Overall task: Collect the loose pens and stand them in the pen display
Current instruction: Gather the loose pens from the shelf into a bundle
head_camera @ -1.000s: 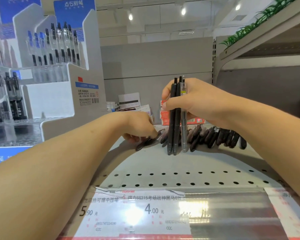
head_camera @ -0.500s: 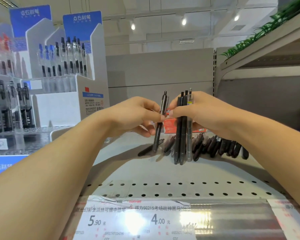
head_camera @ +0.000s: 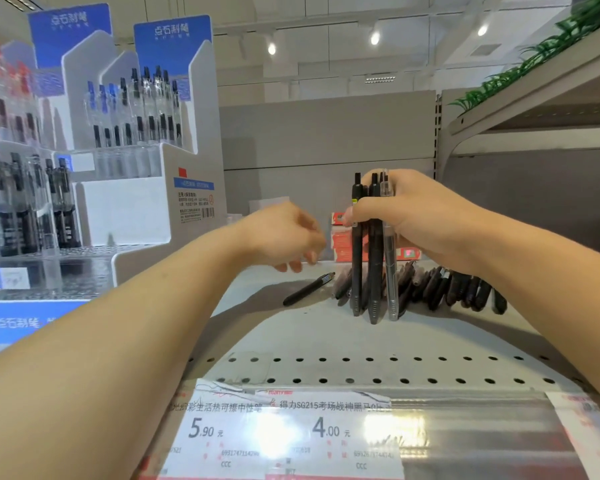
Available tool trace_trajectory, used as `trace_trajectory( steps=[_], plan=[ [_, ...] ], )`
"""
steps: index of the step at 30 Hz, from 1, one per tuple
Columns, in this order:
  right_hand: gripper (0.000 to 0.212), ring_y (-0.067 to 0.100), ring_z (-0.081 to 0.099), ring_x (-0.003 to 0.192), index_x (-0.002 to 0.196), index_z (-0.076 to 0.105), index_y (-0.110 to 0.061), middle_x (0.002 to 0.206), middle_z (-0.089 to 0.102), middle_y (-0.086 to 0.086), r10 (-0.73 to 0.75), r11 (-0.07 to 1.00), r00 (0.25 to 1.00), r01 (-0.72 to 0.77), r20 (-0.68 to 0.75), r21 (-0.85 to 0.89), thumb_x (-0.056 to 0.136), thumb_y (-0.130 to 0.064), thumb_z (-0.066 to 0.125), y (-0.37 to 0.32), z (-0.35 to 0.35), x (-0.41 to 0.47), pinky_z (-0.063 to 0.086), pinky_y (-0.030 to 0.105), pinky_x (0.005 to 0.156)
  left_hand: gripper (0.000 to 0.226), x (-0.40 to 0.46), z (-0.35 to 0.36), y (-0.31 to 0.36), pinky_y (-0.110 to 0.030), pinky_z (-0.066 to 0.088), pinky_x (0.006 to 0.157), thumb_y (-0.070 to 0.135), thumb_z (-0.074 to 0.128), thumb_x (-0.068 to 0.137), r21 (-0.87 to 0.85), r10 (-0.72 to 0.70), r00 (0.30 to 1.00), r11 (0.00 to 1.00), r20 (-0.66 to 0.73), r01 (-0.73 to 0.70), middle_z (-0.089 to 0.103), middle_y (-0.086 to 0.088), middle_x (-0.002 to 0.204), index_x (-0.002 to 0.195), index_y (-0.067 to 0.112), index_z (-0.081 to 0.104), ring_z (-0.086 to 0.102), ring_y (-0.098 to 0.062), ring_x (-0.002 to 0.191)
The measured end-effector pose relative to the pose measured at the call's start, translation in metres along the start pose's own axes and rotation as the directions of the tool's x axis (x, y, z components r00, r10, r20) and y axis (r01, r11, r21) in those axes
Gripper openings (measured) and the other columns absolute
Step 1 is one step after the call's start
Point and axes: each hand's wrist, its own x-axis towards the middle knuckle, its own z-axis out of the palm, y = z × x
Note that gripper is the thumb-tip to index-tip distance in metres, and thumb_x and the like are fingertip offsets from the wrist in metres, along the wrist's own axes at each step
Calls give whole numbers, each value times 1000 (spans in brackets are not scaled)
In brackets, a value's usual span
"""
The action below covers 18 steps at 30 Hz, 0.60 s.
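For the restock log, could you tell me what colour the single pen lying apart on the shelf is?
Black, clearest in the head view: the lone pen.

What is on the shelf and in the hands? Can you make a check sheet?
Surface: grey perforated shelf, price labels along its front edge.
Job's things: bundle of pens held upright, tips on the shelf; loose pens lying behind; single pen lying apart; pen display at left, already stocked.
Clutter: red boxes at the back.
Hands: right hand grips the bundle; left hand holds nothing, fingers loosely curled.
Cables: nothing seen.
Surroundings: shop shelving, ceiling lights, green plants on the shelf above.
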Motion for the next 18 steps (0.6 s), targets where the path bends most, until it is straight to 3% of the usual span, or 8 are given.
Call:
trace_trajectory(
  steps=[3, 6, 8, 10, 12, 15, 18],
  plan=[
    [17, 30, 75, 93, 80, 60, -19, 85, 66, 8, 6, 997, 1000, -8, 21, 80, 87, -10, 73, 2, 1, 0, 58, 52, 92, 25, 14, 17, -13, -23, 55, 55, 38, 59, 95, 301, -136, 989, 947, 53, 114, 74, -3, 85, 94, 16, 72, 71, -19, 72],
    [14, 23, 77, 81, 97, 60, -11, 89, 69, 13, 43, 974, 997, -55, 58, 218, 90, -1, 66, 2, 2, -1, 62, 41, 83, 30, 22, 28, -14, -30, 55, 67, 45, 61, 91, 437, -212, 970, 889, 118, 141, 70, -1, 78, 79, 19, 68, 66, -18, 73],
    [25, 23, 77, 79, 112, 63, -14, 84, 73, 9, 67, 953, 993, -93, 100, 289, 92, 1, 65, 3, 2, -1, 63, 41, 85, 27, 26, 29, -12, -30, 51, 69, 44, 63, 91, 464, -212, 970, 876, 120, 134, 67, 0, 78, 77, 20, 65, 63, -16, 74],
    [34, 22, 77, 79, 122, 62, -18, 80, 75, 6, 89, 938, 987, -129, 136, 322, 92, 0, 64, 4, 1, -1, 62, 43, 86, 28, 22, 25, -9, -26, 52, 59, 39, 63, 93, 372, -236, 967, 910, 101, 183, 66, 0, 71, 79, 16, 66, 64, -15, 61],
    [32, 22, 77, 79, 119, 63, -17, 80, 75, 8, 109, 936, 984, -149, 140, 320, 92, -1, 63, 6, 1, 1, 61, 45, 87, 25, 14, 17, -6, -24, 56, 52, 32, 62, 95, 133, -240, 969, 964, 55, 231, 70, -5, 74, 88, 9, 67, 67, -15, 53],
    [10, 23, 74, 83, 91, 70, -15, 84, 72, 10, 115, 954, 985, -146, 130, 263, 90, -6, 68, 8, 1, 2, 61, 44, 88, 16, -3, 3, 5, -26, 58, 60, 21, 62, 95, -237, -88, 995, 967, 36, 94, 72, -9, 87, 98, 5, 64, 70, -15, 62],
    [19, 18, 68, 79, 75, 64, -19, 80, 65, 6, 103, 976, 988, -122, 114, 182, 93, -14, 68, 10, -1, 3, 57, 35, 75, 21, -17, -4, 20, -30, 59, 67, 13, 59, 95, -354, 58, 997, 935, 56, -34, 73, -14, 99, 111, 1, 62, 71, -19, 71]
  ],
)
